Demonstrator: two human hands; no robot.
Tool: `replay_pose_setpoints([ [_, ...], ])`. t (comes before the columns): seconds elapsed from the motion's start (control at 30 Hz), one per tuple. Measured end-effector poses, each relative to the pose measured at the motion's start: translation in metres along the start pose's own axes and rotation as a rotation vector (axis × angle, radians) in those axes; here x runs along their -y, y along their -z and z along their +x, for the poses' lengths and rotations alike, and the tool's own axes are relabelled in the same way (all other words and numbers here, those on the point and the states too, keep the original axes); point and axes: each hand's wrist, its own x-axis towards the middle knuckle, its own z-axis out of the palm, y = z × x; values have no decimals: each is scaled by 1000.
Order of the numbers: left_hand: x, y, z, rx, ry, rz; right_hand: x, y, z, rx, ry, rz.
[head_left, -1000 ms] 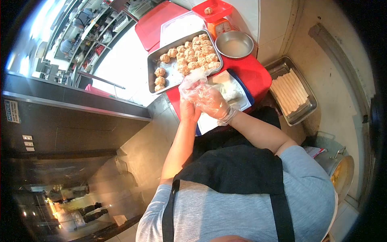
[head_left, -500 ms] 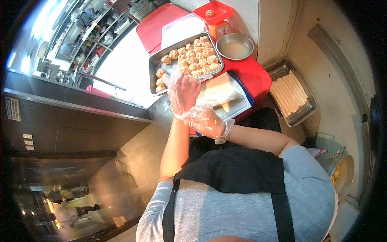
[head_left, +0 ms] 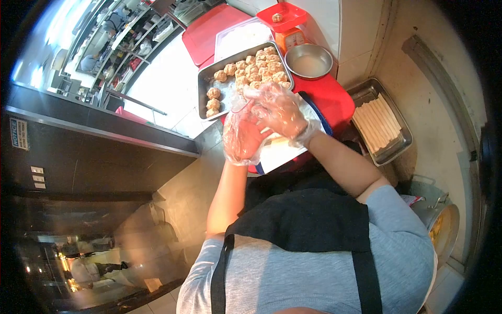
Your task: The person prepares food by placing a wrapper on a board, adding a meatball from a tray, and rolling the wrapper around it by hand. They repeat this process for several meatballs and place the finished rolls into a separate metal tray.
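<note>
Both my hands wear clear plastic gloves and meet just in front of a metal tray (head_left: 225, 90) of lumpy filling balls (head_left: 256, 69). My left hand (head_left: 243, 137) is raised with its fingers stretched, and loose plastic wrinkles around it. My right hand (head_left: 285, 116) reaches across, its bent fingers gripping the plastic glove (head_left: 241, 109) near my left fingertips. Below them lies a blue-edged board (head_left: 320, 120) with pale sheets on it, largely hidden by my hands. No food shows in either hand.
On the red surface (head_left: 337, 102) stand a metal bowl (head_left: 308, 62) of cloudy liquid and an orange scale (head_left: 289, 40), whose red tray (head_left: 290, 14) holds one ball. At right are a tray of pale rolls (head_left: 377, 125) and a large pot (head_left: 444, 225).
My right hand has moved from my left wrist up to my left fingertips. My left hand has come down, closer to me. The view has shifted slightly.
</note>
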Motion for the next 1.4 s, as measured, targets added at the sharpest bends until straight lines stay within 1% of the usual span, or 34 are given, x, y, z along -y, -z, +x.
replay_pose_setpoints([
  [0.03, 3, -1, -2, -45, 51, 60, -7, 4, 10, 36, -76, 128],
  [0.07, 7, -2, -5, -82, 71, 46, -11, 6, 17, 72, -151, 256],
  [0.1, 11, -3, -7, -120, 90, 33, -16, -5, 14, 136, -330, 461],
  [0.13, 13, -2, -9, -158, 107, 20, -21, -6, 20, 207, -351, 497],
  [0.17, 13, 1, -8, -269, 134, 46, -27, -6, 26, 281, -372, 532],
  [0.2, 13, 4, -10, -276, 137, 82, -32, -7, 30, 356, -393, 568],
  [0.27, 13, 1, -15, -297, 150, 153, -40, -20, 14, 216, -554, 1268],
  [0.33, 14, 7, -20, -305, 177, 183, -46, -21, 15, 343, -867, 1892],
  [0.37, 16, 8, -24, -303, 186, 222, -42, -17, 17, 239, -913, 2025],
  [0.4, 17, 9, -25, -300, 195, 261, -40, -10, 15, 164, -873, 2114],
  [0.43, 17, 7, -26, -251, 181, 85, -41, -3, 10, 88, -831, 2202],
  [0.5, 17, 4, -28, -194, 143, 29, -58, -12, 9, -129, -1225, 2013],
  [0.53, 16, -2, -28, -165, 123, 2, -56, -9, 7, -156, -1150, 1964],
  [0.6, 15, -10, -25, -204, 82, 79, -52, -2, 1, -207, -1003, 1861],
  [0.63, 16, -12, -24, -224, 62, 117, -47, 2, 7, -182, -988, 1736],
  [0.73, 25, -6, -19, -150, 207, 229, -41, 17, 23, -21, -801, 1267],
  [0.77, 28, -8, -22, -104, 208, 183, -50, 14, 28, -80, -864, 1283],
  [0.87, 19, -23, -30, 44, 104, 152, -89, 12, 31, -327, -1091, 1411],
  [0.9, 17, -19, -34, 21, 69, 126, -116, 3, 21, -303, -1060, 1346],
  [0.97, 15, -10, -32, -186, -74, 83, -89, 0, 19, -278, -646, 1551],
  [1.0, 14, -4, -32, -292, -141, 62, -58, 5, 18, -106, -591, 1391],
  [1.03, 11, 9, -32, -224, -150, -84, -27, 10, 17, 46, -512, 1223],
  [1.07, 11, 9, -29, -224, -178, -34, 10, 19, 17, 332, -563, 787],
  [1.1, 14, 8, -23, -220, -206, 14, 33, 13, 11, 111, -248, 499],
  [1.13, 17, 5, -19, -215, -235, 59, 42, 6, 3, 78, -122, 348],
  [1.17, 19, -14, -18, -188, -254, 36, 52, -1, -4, 27, -5, 192],
  [1.23, 12, -11, -16, -346, -181, 295, 57, -14, -13, 273, -141, 181],
  [1.27, 7, -10, -16, -424, -142, 427, 56, -17, -14, 262, -116, 168],
  [1.3, 5, -8, -18, -486, -113, 489, 55, -20, -17, 253, -94, 158],
  [1.33, 6, -8, -20, -492, -163, 411, 55, -20, -17, 245, -71, 148],
  [1.4, 8, -9, -21, -498, -263, 253, 61, -21, -18, 155, -45, 231],
])
